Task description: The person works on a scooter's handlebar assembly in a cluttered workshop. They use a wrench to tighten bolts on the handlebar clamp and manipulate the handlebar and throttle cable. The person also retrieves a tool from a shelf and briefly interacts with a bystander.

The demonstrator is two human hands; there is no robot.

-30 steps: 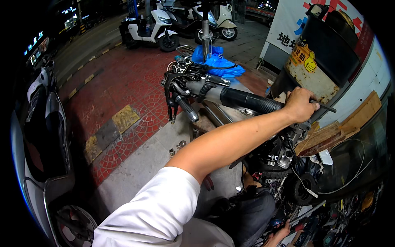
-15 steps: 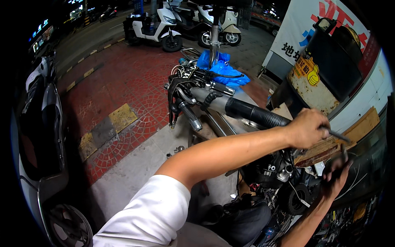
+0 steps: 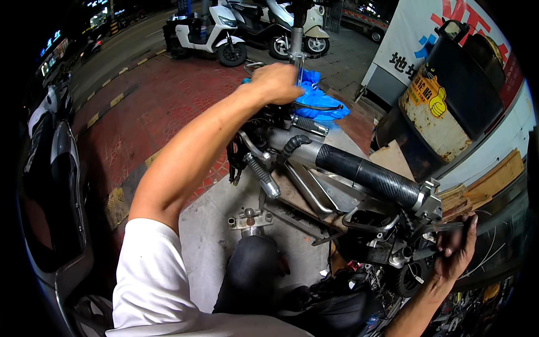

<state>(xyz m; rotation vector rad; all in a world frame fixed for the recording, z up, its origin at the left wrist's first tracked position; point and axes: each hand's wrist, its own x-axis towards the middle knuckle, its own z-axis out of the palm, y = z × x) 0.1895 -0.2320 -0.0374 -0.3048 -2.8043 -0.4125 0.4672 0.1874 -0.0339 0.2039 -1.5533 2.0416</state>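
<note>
My left hand [image 3: 273,83], closed with its fingers mostly hidden and slightly blurred, is over the front end of the handlebar assembly, beside an upright chrome tube [image 3: 296,48]. What it holds, if anything, does not show. At the lower right, my right hand [image 3: 457,250] grips a dark metal tool [image 3: 443,227] of a kind I cannot make out; a dark rod also juts from the hand. Between the hands lies a thick grey tube with a carbon-patterned section [image 3: 387,182], ending in a metal clamp [image 3: 429,201]. Ribbed handlebar grips [image 3: 262,177] point toward me.
A blue plastic bag [image 3: 323,106] lies behind the handlebars. On the floor by my knee is a metal bracket [image 3: 250,220]. Wood boards [image 3: 494,180] and a rusty drum [image 3: 435,123] stand right. Scooters [image 3: 208,33] are parked beyond; another [image 3: 59,196] is at left.
My left hand has swung from the tube's right end to the far handlebar area, left and away. The dark rod it held no longer shows there. My right hand has shifted slightly downward.
</note>
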